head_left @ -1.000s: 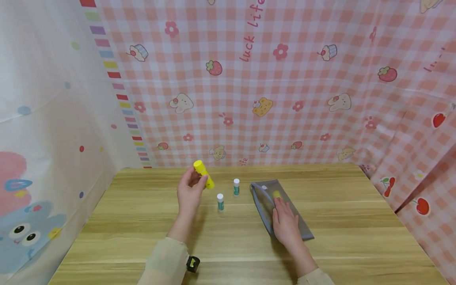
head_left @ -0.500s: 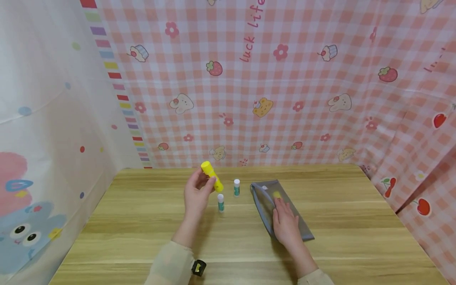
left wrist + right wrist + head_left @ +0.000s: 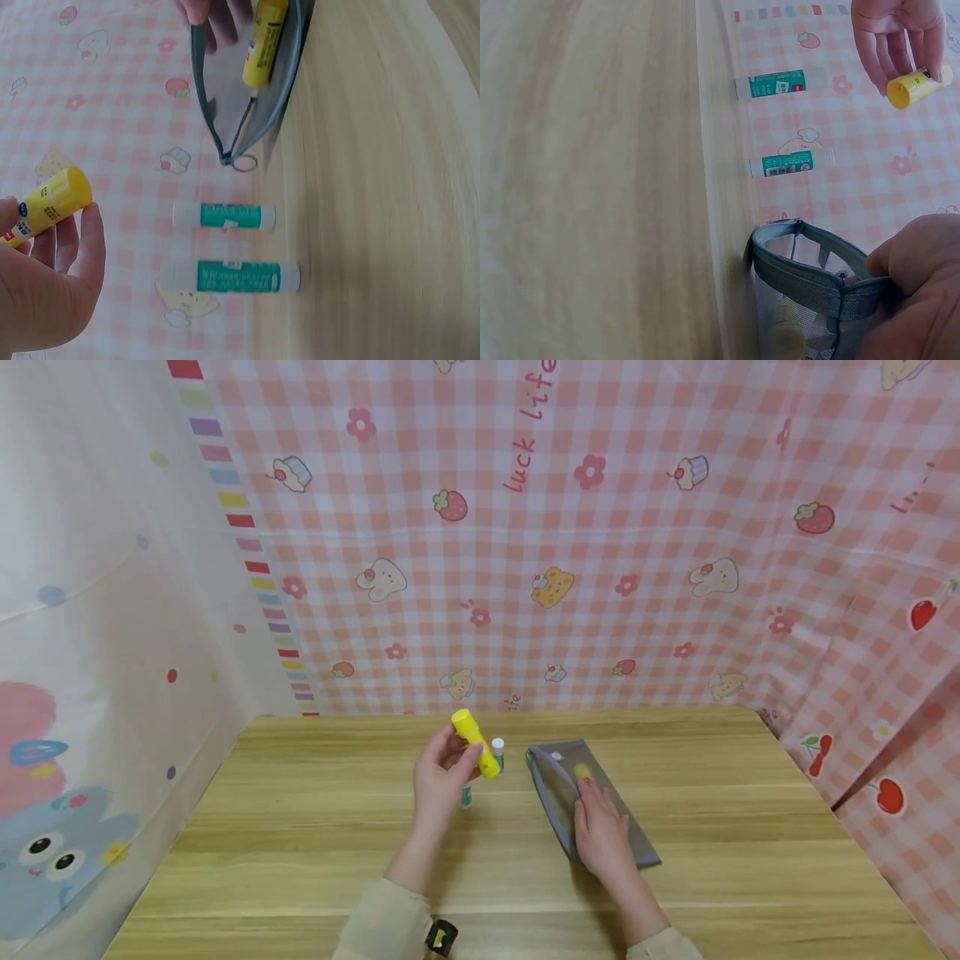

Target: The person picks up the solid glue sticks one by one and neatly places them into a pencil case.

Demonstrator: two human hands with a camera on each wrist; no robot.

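The left grip (image 3: pixel 442 781), pinching a smooth, tilted yellow plastic glue stick (image 3: pixel 477 741), has shifted towards the grey mesh pouch (image 3: pixel 802 289) pinched in the right grip (image 3: pixel 602 831). Nearby, two green-labelled tubes (image 3: pixel 248 277) stand on the wood-grain bench (image 3: pixel 300 860).

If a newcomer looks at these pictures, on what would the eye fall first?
Probably on the yellow glue stick, held in the left hand above the table. Next comes the grey mesh pouch in the right hand, another yellow stick inside. Two green-and-white sticks stand between the hands.
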